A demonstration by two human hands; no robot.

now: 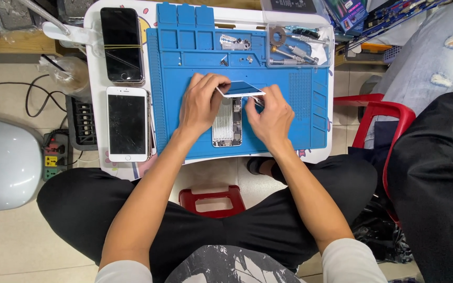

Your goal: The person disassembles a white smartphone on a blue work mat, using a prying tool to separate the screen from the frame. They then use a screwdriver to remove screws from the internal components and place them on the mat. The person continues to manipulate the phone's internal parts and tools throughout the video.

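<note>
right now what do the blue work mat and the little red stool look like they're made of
The blue work mat looks like matte silicone or soft rubber: a dull, even surface with moulded compartments and ridges along its top and side edges. The red stool looks like glossy moulded plastic, with soft highlights on its rounded rim. Neither can be confirmed by look alone.

Bright, even overhead light, soft short shadows under the hands (237,107), faint glare on the dark phone (122,44) and white phone (127,123) screens, sharp centre, slight wide-angle bending at edges, no motion blur.
</note>
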